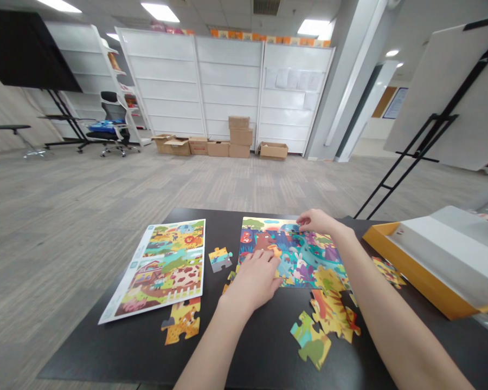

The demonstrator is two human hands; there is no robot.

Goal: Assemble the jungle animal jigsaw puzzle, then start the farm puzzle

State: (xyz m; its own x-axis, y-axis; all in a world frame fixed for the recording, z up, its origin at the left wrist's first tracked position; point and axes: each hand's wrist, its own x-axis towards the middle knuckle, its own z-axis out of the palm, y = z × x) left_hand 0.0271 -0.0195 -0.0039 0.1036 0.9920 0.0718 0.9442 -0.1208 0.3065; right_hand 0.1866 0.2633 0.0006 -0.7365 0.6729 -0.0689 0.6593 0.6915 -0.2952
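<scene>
A jigsaw puzzle (pixel 305 257) with forest animals lies on the black table, pale pieces with an elephant along its far edge. My left hand (pixel 254 279) rests palm down on its near-left part, fingers stretched out, hiding that corner. At the far edge, my right hand (pixel 315 221) has its fingers pinched together on a puzzle piece (pixel 291 228), mostly hidden by the fingertips. Loose pieces lie about: a yellow and grey piece (pixel 220 259) to the left, a green piece (pixel 311 340) and several joined orange pieces (pixel 331 314) near my right forearm.
On the left lies a printed picture sheet (pixel 166 271), partly over a leopard-spotted piece (pixel 183 322). A yellow and white box (pixel 427 265) stands at the right, more pieces (pixel 389 272) beside it. Beyond the table (pixel 146 352) are cardboard boxes (pixel 239 135) and an easel (pixel 415 146).
</scene>
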